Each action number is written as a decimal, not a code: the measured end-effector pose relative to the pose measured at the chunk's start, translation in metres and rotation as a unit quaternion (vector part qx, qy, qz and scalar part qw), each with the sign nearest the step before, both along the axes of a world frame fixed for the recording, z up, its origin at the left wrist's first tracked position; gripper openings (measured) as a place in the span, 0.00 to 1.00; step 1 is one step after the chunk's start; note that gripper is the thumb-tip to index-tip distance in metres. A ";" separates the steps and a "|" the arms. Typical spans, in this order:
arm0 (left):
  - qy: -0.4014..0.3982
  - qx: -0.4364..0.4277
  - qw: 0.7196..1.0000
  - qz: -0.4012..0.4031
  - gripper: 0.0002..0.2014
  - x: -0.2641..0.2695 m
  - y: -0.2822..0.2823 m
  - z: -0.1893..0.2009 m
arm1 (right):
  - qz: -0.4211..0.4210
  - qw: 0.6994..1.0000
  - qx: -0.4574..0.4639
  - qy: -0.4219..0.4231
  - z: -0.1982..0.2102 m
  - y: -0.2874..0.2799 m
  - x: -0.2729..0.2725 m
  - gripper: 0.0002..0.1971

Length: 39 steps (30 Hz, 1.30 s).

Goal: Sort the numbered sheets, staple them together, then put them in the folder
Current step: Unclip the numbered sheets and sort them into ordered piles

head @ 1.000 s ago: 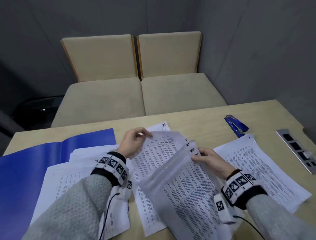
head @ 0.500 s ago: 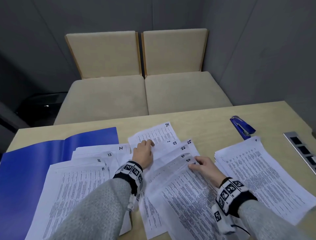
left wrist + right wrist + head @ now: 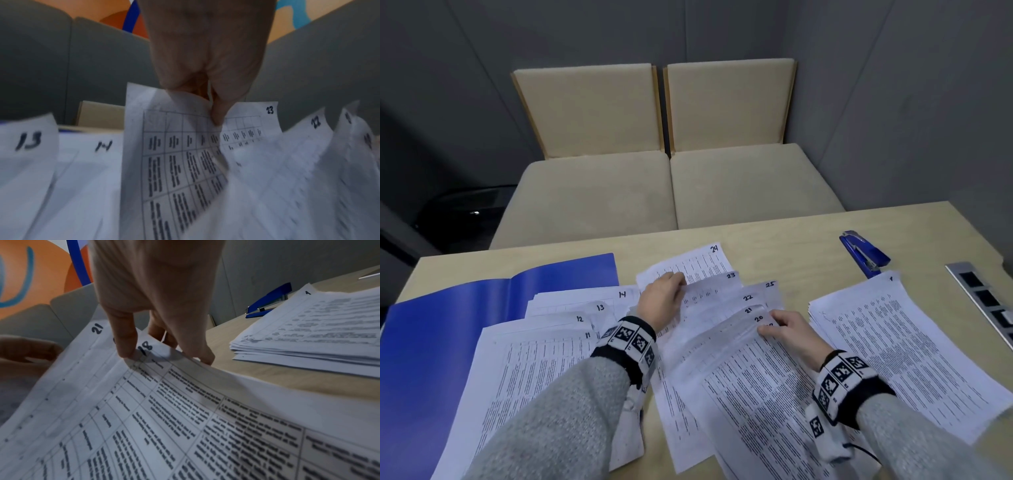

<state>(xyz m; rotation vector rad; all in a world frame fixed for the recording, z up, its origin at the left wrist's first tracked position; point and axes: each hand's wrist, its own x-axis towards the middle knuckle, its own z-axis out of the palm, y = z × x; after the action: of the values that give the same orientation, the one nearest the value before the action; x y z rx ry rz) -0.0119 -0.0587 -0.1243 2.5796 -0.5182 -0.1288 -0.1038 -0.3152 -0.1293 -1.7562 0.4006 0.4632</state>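
Observation:
White numbered sheets lie fanned on the table. My left hand (image 3: 669, 287) pinches the top edge of sheet 23 (image 3: 717, 284), and the left wrist view shows thumb and fingers (image 3: 216, 113) closed on sheet 23 (image 3: 185, 162). My right hand (image 3: 774, 325) holds the raised top corner of sheet 18 (image 3: 185, 418), thumb (image 3: 125, 347) on top and fingers beneath. Sheets 20, 21, 22 and 25 fan out behind it, with sheet 24 (image 3: 698, 262) farthest back. Sheets 11 to 14 (image 3: 534, 359) overlap the open blue folder (image 3: 448, 342). A pile topped by sheet 1 (image 3: 893, 342) lies at the right.
A blue stapler (image 3: 864, 255) lies past the right pile, also seen in the right wrist view as the stapler (image 3: 269, 301). A metal socket strip (image 3: 983, 301) is set in the table's right edge. Two beige chairs (image 3: 654, 185) stand beyond the far edge.
My left hand has brought the lifted sheet 23 down and forward onto the fan, beneath sheet 24. My right hand has kept its hold on the corner of the middle sheets.

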 end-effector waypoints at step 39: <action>-0.063 -0.363 0.917 0.151 0.10 0.050 0.107 0.112 | -0.083 0.984 0.155 0.040 0.016 -0.004 -0.005 0.05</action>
<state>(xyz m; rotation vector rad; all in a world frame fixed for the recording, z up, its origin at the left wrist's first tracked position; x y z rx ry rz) 0.0377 0.0482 -0.0118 1.9015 -0.1515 0.2897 -0.1085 -0.3191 -0.1137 -1.3933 0.5005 0.4509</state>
